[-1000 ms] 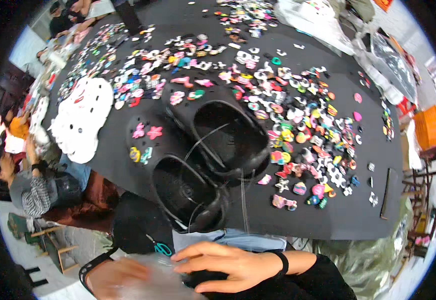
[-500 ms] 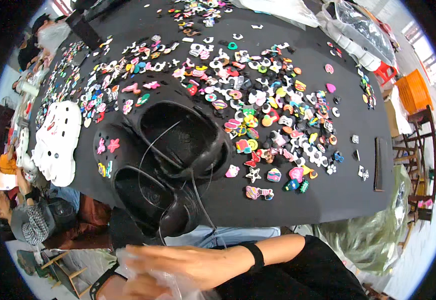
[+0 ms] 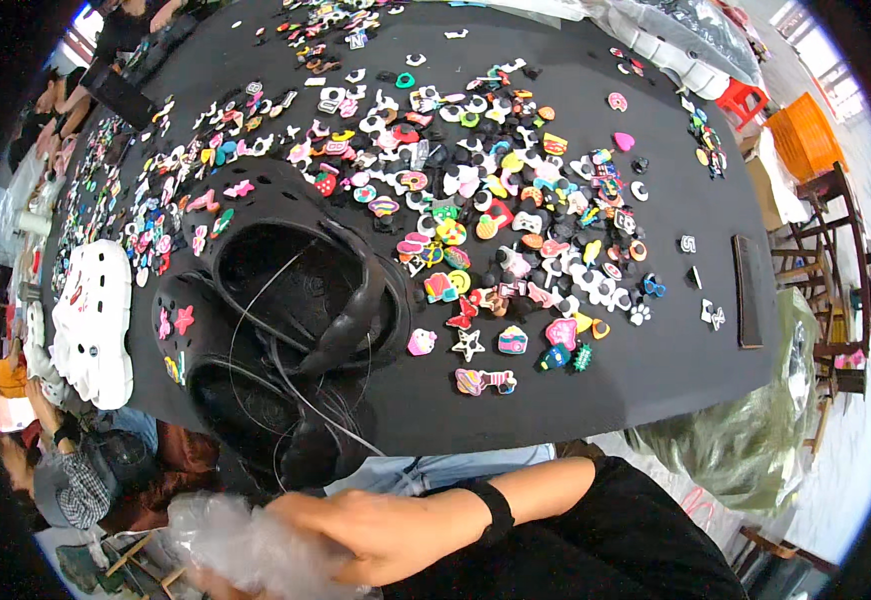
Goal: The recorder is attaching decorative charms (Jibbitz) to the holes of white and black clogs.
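Observation:
My right hand (image 3: pixel 346 535) is closed on a bunched clear plastic bag (image 3: pixel 241 545) below the table's near edge. Only a sliver of my left hand (image 3: pixel 214 585) shows under the bag, its fingers hidden. A pair of black foam clogs (image 3: pixel 366 300) lies just beyond my hands at the near edge of the table. Thin clear cord (image 3: pixel 306 395) loops across their openings. A pink starfish charm (image 3: pixel 185 319) and a few others sit in the toe of the nearer clog.
Several colourful shoe charms (image 3: pixel 496 228) are strewn over the black table (image 3: pixel 596 415). White clogs (image 3: pixel 96 320) stand at the left edge, and a dark flat bar (image 3: pixel 748 290) lies at the right. Other people sit along the left side. An orange stack (image 3: pixel 804 140) and wooden stools are beyond the right edge.
The view has shifted, so the table's things appear farther left. My hands have moved left with the plastic bag, which now shows more bunched up beside my right hand.

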`<state>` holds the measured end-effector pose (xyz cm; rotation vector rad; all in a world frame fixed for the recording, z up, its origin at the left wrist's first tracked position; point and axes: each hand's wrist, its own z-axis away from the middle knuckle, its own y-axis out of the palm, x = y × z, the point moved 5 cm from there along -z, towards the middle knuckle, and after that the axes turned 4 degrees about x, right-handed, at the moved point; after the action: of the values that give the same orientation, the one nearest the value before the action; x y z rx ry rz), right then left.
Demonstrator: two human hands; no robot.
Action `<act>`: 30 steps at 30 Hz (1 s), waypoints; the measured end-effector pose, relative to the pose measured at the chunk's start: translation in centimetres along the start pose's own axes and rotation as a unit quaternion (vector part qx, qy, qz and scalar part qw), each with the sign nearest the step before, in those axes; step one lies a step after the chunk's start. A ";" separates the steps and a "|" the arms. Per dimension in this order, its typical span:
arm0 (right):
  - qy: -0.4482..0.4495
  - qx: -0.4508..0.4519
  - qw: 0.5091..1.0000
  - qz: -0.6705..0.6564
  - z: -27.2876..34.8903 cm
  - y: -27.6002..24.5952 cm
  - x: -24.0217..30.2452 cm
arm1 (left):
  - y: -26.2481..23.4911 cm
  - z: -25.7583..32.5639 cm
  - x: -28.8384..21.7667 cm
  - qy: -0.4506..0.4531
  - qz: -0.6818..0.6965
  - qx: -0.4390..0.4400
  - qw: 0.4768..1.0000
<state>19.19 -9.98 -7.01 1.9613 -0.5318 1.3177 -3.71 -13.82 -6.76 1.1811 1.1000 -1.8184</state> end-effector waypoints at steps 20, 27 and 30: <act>-0.238 0.058 0.920 0.305 5.0 -2.3 8.7 | 0.1 -1.5 -1.7 0.098 0.164 -0.021 0.981; -0.126 -0.219 0.695 0.673 4.1 -4.0 9.4 | -3.6 -7.6 1.0 0.259 0.278 0.075 0.922; -0.050 -0.105 0.689 0.715 1.7 -4.0 7.1 | 1.2 -9.3 -5.3 0.278 0.050 -0.197 0.939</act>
<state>25.72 -8.27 -2.21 1.1814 -2.4532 1.7661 2.40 -5.28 -4.24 1.5016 1.5933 -1.1244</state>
